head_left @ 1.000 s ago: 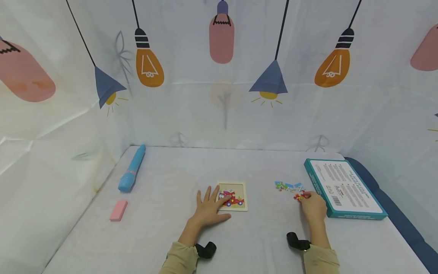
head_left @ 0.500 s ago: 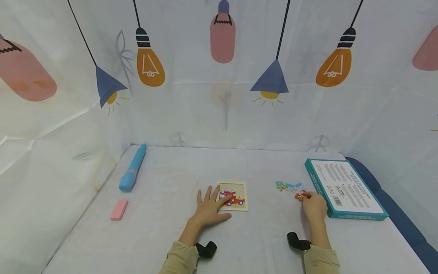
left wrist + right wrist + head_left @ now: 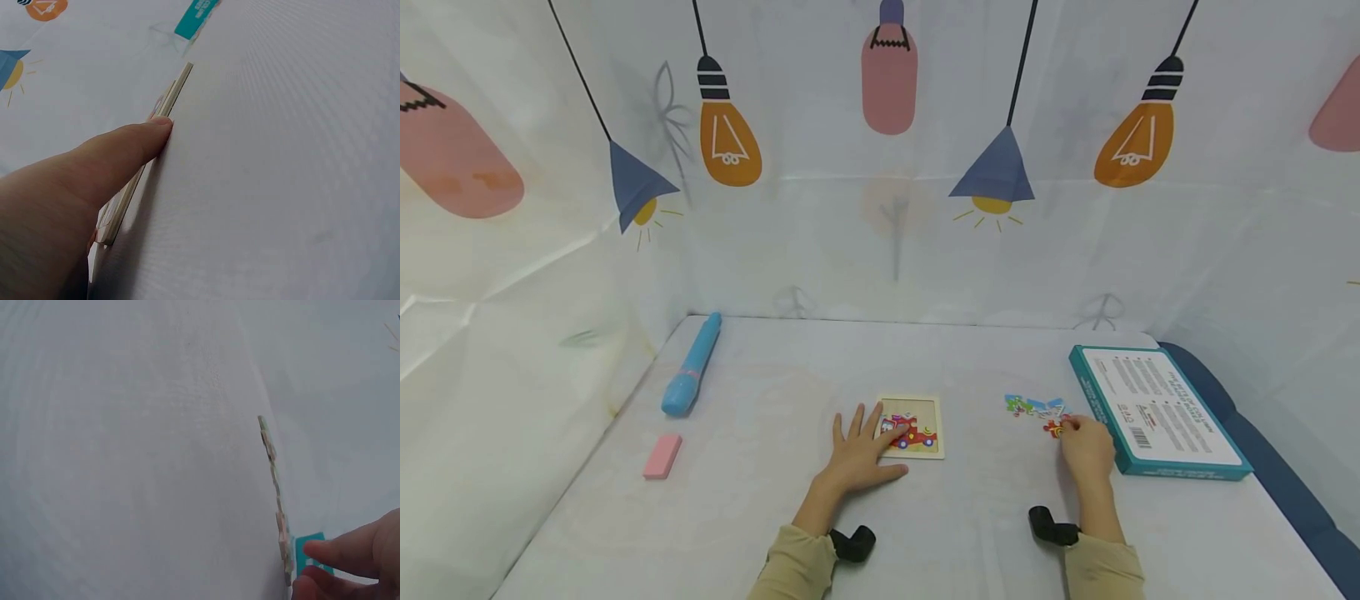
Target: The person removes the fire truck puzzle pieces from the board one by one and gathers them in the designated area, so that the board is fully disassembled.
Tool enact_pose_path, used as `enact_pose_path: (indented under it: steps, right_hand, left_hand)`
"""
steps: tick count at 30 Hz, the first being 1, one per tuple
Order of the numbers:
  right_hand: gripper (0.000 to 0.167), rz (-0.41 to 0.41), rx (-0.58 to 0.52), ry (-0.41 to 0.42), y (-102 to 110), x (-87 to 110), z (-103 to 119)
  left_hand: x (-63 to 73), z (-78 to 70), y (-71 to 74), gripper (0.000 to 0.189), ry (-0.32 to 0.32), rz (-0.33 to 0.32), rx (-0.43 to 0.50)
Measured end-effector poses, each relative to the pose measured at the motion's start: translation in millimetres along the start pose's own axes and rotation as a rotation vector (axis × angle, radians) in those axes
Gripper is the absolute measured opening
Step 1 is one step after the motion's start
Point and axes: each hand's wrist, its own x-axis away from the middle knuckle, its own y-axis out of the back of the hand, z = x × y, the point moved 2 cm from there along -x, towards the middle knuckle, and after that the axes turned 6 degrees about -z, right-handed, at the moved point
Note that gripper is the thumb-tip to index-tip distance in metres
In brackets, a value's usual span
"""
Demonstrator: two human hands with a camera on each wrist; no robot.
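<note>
My left hand (image 3: 853,462) lies with fingers spread over the left part of a small wooden puzzle board (image 3: 929,408) with a red vehicle picture. In the left wrist view, the thumb (image 3: 125,147) rests at the side edge of the board (image 3: 181,84). My right hand (image 3: 1088,454) is at the right end of a row of loose jigsaw pieces (image 3: 1036,408), mostly blue and green. Its thumb and fingertips pinch at a red puzzle piece (image 3: 1052,428). In the right wrist view, the thumb (image 3: 347,550) and curled fingers are close beside the pieces (image 3: 280,519), seen edge-on.
A teal-edged box (image 3: 1161,408) with printed text lies just right of the right hand. On the left are a blue toy microphone (image 3: 688,371) and a pink block (image 3: 662,457). A white curtain with printed lamps (image 3: 895,233) hangs behind the table (image 3: 775,375).
The red piece at the right fingertips has shifted and turned slightly. The left hand stays spread on the puzzle board.
</note>
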Motion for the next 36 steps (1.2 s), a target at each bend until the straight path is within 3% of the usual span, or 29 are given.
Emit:
enact_pose_path:
  steps: [9, 16, 23, 36]
  right_hand:
    - [0.029, 0.03, -0.12, 0.018, -11.9, 9.1, 25.3]
    - [0.026, 0.061, -0.152, 0.159, -27.4, 18.2, 50.2]
    - [0.023, 0.128, -0.194, 0.232, -49.3, 29.1, 72.6]
    - [0.021, 0.272, -0.161, 0.328, -76.3, 52.3, 107.4]
  left_hand:
    - [1.1, -2.2, 2.1, 0.066, 0.004, -0.002, 0.006]
    - [1.8, -3.0, 1.6, 0.063, 0.007, -0.009, 0.012]
    - [2.1, -2.4, 1.0, 0.063, 0.015, -0.002, 0.028]
    - [4.1, -3.5, 5.4, 0.062, -0.017, 0.007, 0.043]
